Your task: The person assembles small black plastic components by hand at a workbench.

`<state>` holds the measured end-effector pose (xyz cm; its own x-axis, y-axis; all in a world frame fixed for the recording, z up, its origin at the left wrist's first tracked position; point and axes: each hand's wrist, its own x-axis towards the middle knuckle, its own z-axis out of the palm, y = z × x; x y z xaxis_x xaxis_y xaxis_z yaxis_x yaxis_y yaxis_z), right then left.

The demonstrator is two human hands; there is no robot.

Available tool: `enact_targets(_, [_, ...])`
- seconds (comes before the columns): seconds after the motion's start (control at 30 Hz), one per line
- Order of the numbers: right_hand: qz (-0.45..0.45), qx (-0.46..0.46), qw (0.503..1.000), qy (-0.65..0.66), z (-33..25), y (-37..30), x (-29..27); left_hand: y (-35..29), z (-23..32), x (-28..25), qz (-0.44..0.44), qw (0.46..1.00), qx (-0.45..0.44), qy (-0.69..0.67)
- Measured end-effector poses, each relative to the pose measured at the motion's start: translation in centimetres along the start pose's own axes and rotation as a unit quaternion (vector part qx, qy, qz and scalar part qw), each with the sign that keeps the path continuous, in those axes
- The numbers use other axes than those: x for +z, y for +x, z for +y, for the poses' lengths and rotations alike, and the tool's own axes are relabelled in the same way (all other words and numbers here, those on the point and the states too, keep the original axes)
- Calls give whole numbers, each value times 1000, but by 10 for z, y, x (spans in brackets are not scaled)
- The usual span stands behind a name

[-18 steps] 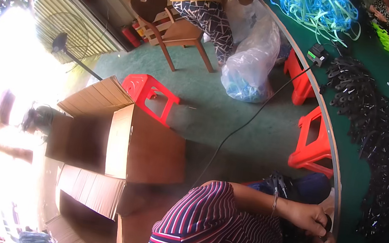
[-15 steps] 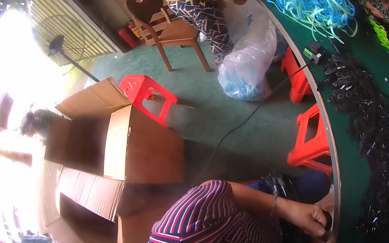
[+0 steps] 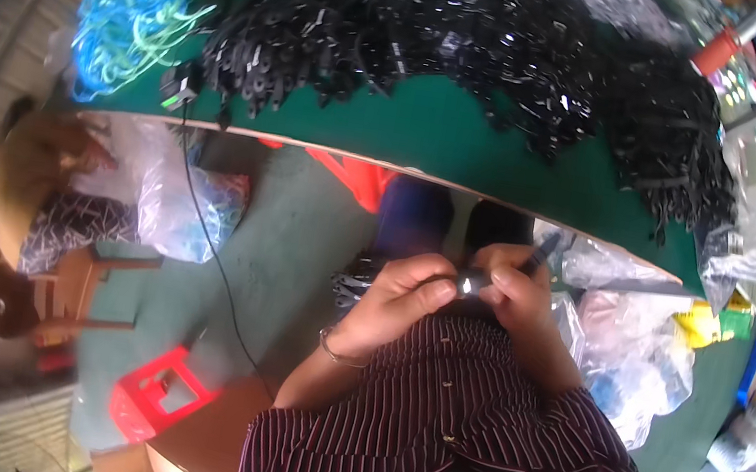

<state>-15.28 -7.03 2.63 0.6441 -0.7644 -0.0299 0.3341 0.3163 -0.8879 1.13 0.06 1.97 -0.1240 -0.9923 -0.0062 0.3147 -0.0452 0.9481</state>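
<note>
Both hands meet in front of my striped shirt, just off the near edge of the green table [image 3: 366,117]. Between them is a slim black piece [image 3: 468,285] with a shiny spot; its exact kind is hard to make out. My left hand [image 3: 399,303] pinches one end with thumb and fingers. My right hand [image 3: 518,291] is closed round the other part, and a dark end pokes out above its fingers. Beyond, a long heap of black strap-like pieces [image 3: 330,34] with glossy parts lies across the table.
Blue and pale green straps [image 3: 142,15] lie tangled at the table's left, near a small black device [image 3: 180,87] whose cable [image 3: 218,261] drops to the floor. Red stools [image 3: 164,392], a cardboard box [image 3: 208,426], plastic bags [image 3: 638,363] and another person [image 3: 61,198] by a wooden chair surround me.
My view has swung from the boxes and floor at the left round to the table, so both hands now show near the middle. They still hold the black piece together.
</note>
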Motion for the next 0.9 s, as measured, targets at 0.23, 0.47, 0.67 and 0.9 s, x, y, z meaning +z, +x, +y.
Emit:
enact_targets(0.23, [-22,-8,994,108,0,-10,0,-1,-18,16,4,979,-11,-204])
enact_targets(0.47, [-4,12,1000,25,-7,-13,-2,1,-10,18,52,986,-54,-147])
enact_targets(0.67, [7,24,999,38,-1,-13,-6,2,-15,14,25,984,-41,-172])
enact_targets(0.9, [13,33,993,111,12,-15,-9,0,-25,12,-24,964,-17,-265])
